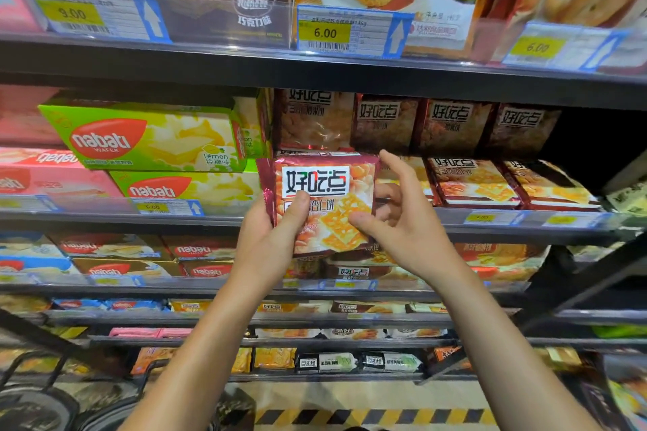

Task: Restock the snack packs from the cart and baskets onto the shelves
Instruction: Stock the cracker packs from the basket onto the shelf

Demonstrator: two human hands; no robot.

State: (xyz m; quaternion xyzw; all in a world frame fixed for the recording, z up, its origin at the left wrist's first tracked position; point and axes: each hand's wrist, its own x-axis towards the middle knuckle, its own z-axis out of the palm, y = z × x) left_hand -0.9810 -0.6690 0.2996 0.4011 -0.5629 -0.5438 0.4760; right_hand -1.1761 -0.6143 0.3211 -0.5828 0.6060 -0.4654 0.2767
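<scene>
A maroon and orange almond biscuit pack point(325, 185) with a white label is held upright in front of the middle shelf point(490, 220). My left hand point(273, 238) grips its lower left corner, thumb across the front. My right hand point(395, 217) holds its right edge, thumb on the front and fingers behind and above the corner. Matching packs point(469, 182) lie in a row on the same shelf to the right, with more standing behind them point(385, 122).
Green lemon wafer boxes point(150, 136) fill the shelf to the left, pink ones beyond. The upper shelf point(315, 59) carries cookie packs and price tags. Lower shelves hold more snacks. A dark cart or basket point(38, 402) shows at bottom left, above striped floor tape point(371, 416).
</scene>
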